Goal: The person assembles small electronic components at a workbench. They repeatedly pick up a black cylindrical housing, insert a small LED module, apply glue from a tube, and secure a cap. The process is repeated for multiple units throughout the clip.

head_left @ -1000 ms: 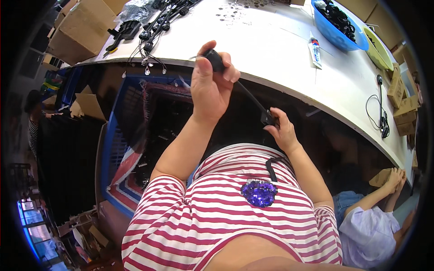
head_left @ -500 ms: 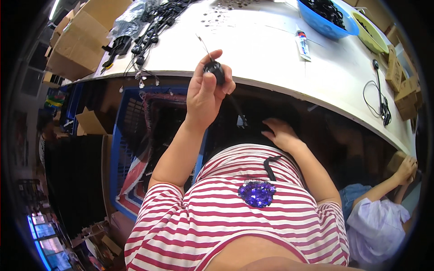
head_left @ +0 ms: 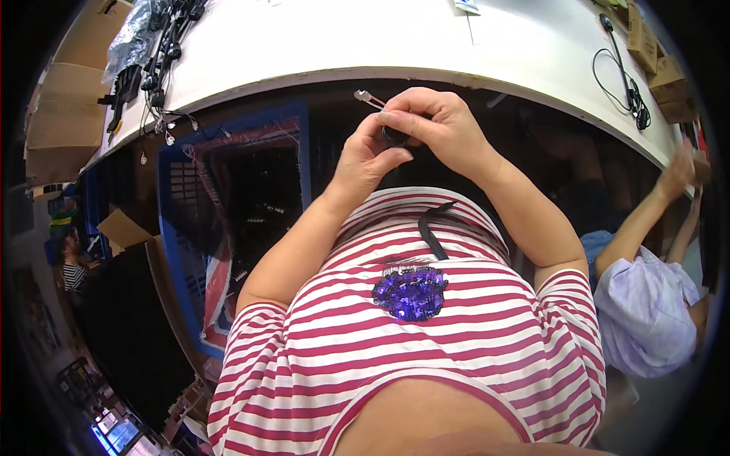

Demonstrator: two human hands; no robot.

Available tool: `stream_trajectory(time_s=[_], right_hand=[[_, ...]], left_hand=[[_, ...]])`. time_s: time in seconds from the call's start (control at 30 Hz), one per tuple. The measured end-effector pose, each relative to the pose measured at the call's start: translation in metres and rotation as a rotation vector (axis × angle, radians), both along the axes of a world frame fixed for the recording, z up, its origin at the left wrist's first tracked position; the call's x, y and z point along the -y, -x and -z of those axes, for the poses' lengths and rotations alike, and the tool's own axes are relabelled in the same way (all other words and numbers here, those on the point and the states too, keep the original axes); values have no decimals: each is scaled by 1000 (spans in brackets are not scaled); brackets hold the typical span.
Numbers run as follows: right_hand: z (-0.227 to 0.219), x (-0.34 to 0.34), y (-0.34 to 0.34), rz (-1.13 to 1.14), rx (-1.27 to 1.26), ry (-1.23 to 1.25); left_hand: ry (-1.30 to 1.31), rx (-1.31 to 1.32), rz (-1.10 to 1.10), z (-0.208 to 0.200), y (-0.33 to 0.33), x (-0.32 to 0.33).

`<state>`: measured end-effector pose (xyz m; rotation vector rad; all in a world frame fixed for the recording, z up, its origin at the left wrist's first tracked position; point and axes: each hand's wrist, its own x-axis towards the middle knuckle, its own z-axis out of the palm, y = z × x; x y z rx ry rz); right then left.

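Note:
Both of my hands meet in front of me, just off the table's near edge. My left hand (head_left: 356, 161) is closed around a small black rounded part (head_left: 395, 137), mostly covered by the fingers. A short thin wire (head_left: 375, 101) sticks out past the fingertips, ending in a small silvery tip (head_left: 361, 96). My right hand (head_left: 455, 135) is closed too, its thumb and forefinger pinching the wire's base against the black part. Exactly where the wire joins the part is hidden.
The white table (head_left: 319, 42) curves across ahead. Black cabled parts (head_left: 163, 64) lie at its left, and a black stick with a looped cable (head_left: 630, 83) at its right. A blue crate (head_left: 171, 220) stands below left. At right sits another person (head_left: 642, 304).
My right hand has come up from near my lap to the black part in my left hand. My view has shifted, and the left hand now sits lower against the table edge.

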<state>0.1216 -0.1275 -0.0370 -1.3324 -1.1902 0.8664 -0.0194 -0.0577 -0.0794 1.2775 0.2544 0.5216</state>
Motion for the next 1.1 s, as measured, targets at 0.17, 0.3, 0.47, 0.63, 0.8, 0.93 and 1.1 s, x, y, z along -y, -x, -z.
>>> stream_trajectory(time_s=[0.17,0.3,0.47,0.63,0.8,0.93,1.1], right_hand=[[-5,-1,0,64,412,-179],[-9,-5,6,65,883,-367],[-12,-7,3,0,830,-339],[-30,-12,-4,-226,337,93],[-35,-17,-6,-330,156,242],[-33,-16,-9,-340,168,234],[-32,-14,-8,-279,202,206]], left_hand=[[-45,-293,-182,-19,31,-37],[-94,-424,-19,-59,39,-51],[-41,-429,59,-65,40,-56],[-23,-391,49,-67,40,-56],[-106,-417,50,-67,40,-55],[-152,-460,44,-65,39,-60],[-171,-427,51,-61,37,-58]])
